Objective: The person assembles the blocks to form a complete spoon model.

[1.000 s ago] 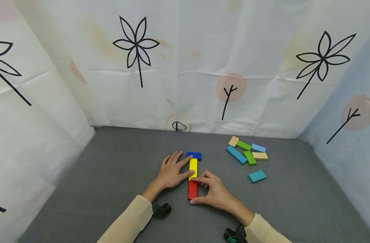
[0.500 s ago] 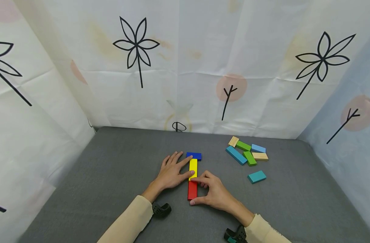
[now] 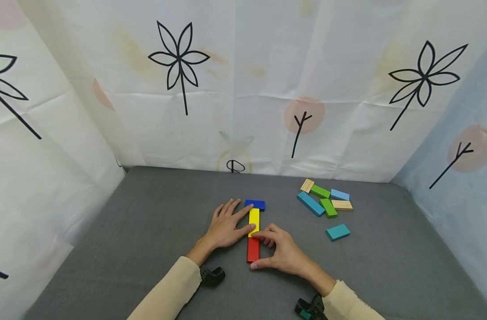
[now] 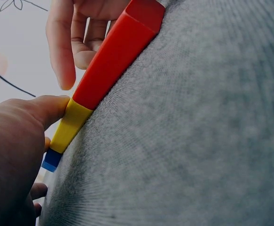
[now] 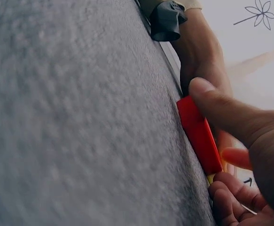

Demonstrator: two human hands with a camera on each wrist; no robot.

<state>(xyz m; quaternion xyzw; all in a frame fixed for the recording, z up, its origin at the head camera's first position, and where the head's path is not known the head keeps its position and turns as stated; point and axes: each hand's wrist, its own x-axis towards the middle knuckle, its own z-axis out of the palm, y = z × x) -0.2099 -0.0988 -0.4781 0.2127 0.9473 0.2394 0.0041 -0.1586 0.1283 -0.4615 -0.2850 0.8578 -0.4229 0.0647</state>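
Nothing moved: 2 hands [image 3: 225, 229], 3 abutting blocks [image 3: 253, 252], 7 others [image 3: 310, 204].

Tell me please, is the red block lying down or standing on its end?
The red block lies down: in the left wrist view, its long side rests along the grey cloth, end against the yellow block.

The table [image 3: 119, 262] has a grey, matt cloth surface, its weave rough and ribbed up close. On the near half, the red block [image 3: 253, 251] looks smooth and painted with a soft sheen; toward the far edge the yellow block [image 3: 254, 217] and dark blue block [image 3: 258, 203] look equally smooth. Toward the far right corner, a pale block [image 3: 342, 205] shows bare wood grain. Beyond the far edge, the backdrop [image 3: 259, 58] is creased, matt cloth; the wrist mount [image 3: 213, 276] resembles black plastic.
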